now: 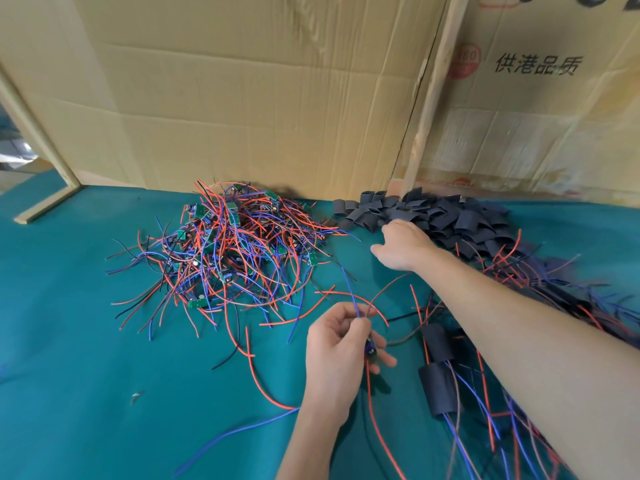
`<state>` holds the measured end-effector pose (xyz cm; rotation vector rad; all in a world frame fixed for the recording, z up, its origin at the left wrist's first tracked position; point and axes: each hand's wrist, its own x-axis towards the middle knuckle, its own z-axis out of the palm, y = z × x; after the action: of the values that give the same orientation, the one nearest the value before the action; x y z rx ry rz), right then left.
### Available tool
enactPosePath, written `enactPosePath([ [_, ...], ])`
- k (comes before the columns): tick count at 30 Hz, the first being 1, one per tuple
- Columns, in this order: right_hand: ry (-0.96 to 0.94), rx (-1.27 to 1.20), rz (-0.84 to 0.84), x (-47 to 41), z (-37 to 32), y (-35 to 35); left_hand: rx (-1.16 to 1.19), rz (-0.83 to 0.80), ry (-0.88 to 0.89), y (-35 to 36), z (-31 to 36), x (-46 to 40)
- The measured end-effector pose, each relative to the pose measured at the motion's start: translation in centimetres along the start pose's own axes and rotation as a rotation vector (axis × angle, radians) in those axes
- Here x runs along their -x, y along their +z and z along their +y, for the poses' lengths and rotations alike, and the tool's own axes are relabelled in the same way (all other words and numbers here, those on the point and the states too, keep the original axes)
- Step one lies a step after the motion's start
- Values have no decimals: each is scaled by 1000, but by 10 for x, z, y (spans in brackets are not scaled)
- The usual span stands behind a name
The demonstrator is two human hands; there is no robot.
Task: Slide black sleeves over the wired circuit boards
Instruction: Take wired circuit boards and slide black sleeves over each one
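Left hand (341, 344) nearest — fingers (360, 329) curled round one wired circuit board (370, 348), pinched between thumb and fingertips, long axis roughly upright, its blue and red wires running up and down out of the grip. Right hand (403, 245) reaches far to the black sleeves (446, 216) pile, fingers hidden — can't tell the grip. Two sleeved boards (438, 389) lie on the bench (86, 341) just right, pointing away. Loose boards pile (228, 244) too tangled to count.

right hand (403, 245) fingertips hidden among sleeves (450, 216)
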<state>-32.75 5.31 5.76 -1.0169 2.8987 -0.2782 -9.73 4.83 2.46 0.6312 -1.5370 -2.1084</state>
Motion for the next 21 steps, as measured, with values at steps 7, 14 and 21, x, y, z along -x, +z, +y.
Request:
enactPosePath([
  [7,177,-1010,561,67,13,-68,-52,-11,35,0,-2,-1],
  [14,58,-419,643,150,4,-49,94,-6,79,0,-3,-4],
  [21,-103,-287,361,162,-15,13,-113,62,179,-3,-13,-6],
])
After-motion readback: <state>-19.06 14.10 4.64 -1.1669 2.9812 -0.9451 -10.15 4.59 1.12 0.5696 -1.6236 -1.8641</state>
